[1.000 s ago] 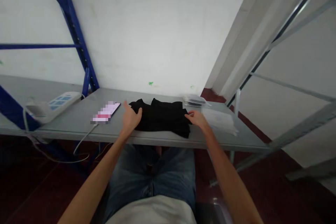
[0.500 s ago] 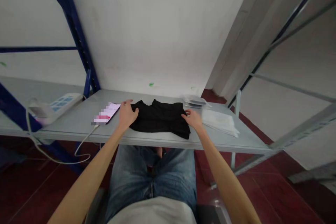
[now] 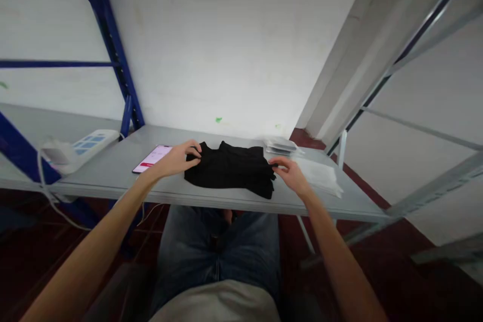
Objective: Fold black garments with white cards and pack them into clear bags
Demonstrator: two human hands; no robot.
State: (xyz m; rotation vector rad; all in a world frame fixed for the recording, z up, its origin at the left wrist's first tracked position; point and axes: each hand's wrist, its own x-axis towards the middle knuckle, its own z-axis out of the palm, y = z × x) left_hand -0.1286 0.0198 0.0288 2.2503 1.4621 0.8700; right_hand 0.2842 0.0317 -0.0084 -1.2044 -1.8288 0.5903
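Note:
A black cloth garment (image 3: 230,168) lies spread on the grey shelf table in front of me, with a notch like a neckline in its far edge. At its left end my left hand (image 3: 179,158) has thumb and fingertips closed on the fabric. On the opposite end my right hand (image 3: 292,175) pinches the side edge, which is pulled out a little to the right. The garment's near right corner hangs close to the table's front edge.
A phone (image 3: 153,158) lies to the left, with a white power strip (image 3: 92,146) farther left. Behind the right hand are a stack of clear plastic packets (image 3: 279,146) and white bags (image 3: 320,176). A blue post (image 3: 116,45) and a white wall (image 3: 226,60) bound the grey table (image 3: 162,133).
My left hand has turned and shifted right onto the garment's left end. My right hand has moved slightly right, drawing the garment's edge outward with it.

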